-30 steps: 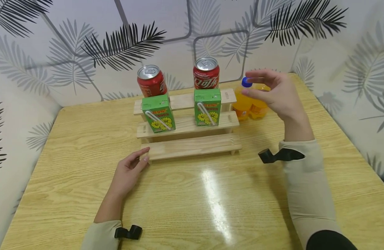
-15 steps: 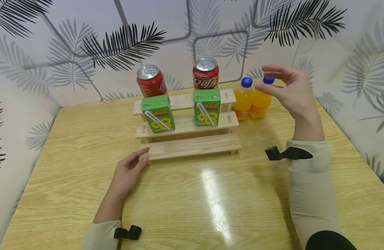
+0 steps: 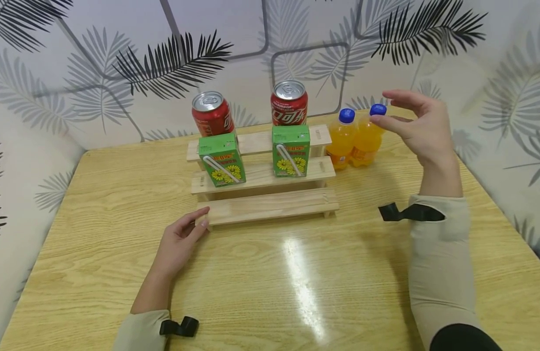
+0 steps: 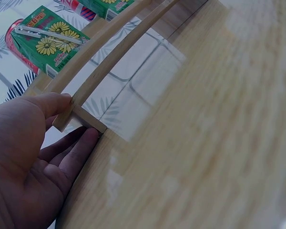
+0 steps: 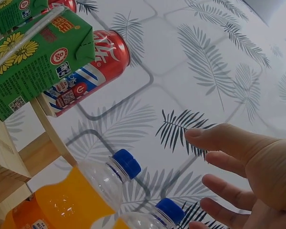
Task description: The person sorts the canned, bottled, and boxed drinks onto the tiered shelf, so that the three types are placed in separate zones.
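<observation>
A three-step wooden rack (image 3: pixel 274 206) stands on the table. My left hand (image 3: pixel 180 240) holds the left end of its lowest step, thumb on the board and fingers by the leg in the left wrist view. Two orange drink bottles (image 3: pixel 341 139) with blue caps stand upright side by side at the rack's right. Above the rear bottle (image 3: pixel 366 144) hovers my right hand (image 3: pixel 427 126), thumb and fingers spread apart with nothing between them. Its thumb overlaps that bottle near the cap in the head view; the right wrist view has a gap between hand and caps.
Two red cola cans (image 3: pixel 290 105) stand on the rack's top step. On the middle step are two green drink cartons (image 3: pixel 222 161) with straws on their fronts. Behind the wooden table (image 3: pixel 120 195) rises a leaf-patterned wall (image 3: pixel 248 29).
My right hand has moved right, from over the left bottle to over the rear one, uncovering both blue caps. My left hand, the rack, cans, cartons and bottles have stayed put.
</observation>
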A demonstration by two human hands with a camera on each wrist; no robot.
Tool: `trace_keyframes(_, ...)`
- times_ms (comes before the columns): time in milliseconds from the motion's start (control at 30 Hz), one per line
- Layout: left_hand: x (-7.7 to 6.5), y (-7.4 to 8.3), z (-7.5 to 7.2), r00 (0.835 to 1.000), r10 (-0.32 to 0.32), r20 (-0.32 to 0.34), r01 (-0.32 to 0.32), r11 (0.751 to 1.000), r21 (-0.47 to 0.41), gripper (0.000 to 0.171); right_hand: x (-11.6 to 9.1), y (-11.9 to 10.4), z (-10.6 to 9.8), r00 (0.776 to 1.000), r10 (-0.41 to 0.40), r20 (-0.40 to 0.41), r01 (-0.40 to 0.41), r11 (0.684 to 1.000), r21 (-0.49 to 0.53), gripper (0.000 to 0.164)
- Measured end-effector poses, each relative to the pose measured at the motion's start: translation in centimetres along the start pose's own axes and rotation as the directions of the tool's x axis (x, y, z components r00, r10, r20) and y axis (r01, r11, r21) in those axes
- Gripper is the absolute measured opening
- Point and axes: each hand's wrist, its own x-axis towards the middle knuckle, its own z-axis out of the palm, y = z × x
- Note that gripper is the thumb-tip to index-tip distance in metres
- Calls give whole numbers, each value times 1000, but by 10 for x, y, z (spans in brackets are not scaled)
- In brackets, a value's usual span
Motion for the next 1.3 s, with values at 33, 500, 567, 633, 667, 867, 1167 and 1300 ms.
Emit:
trace_keyframes(33,0,0,0,1000,-2,-1,2,1000,3,45,0,1,-1,1000,1,-4,-1,1000,-1,49)
trace_keyframes(500,1,-2,0,1000,7,1,-7,1000,-5,44,6,11,-4,992,122,27,-119,987,-106,61)
trace_keyframes(567,1,-1,0,1000,3,2,-3,1000,-2,44,6,12,-4,991,130,40,-125,986,-112,61)
trace_keyframes(633,1,0,0,1000,-2,2,2,1000,-6,44,6,13,-4,989,139,57,-132,984,-117,61)
trace_keyframes(667,0,1,0,1000,-4,2,4,1000,-8,44,7,14,-4,988,141,67,-132,984,-121,62)
trace_keyframes(867,0,2,1,1000,5,3,-5,1000,-31,42,10,19,-5,981,174,90,-161,978,-132,66)
trace_keyframes(1167,1,-1,-1,1000,9,0,-9,1000,-8,45,15,28,-3,965,242,99,-226,962,-151,72)
trace_keyframes(1300,1,-1,0,1000,5,1,-5,1000,12,45,17,33,-1,962,248,109,-229,960,-163,73)
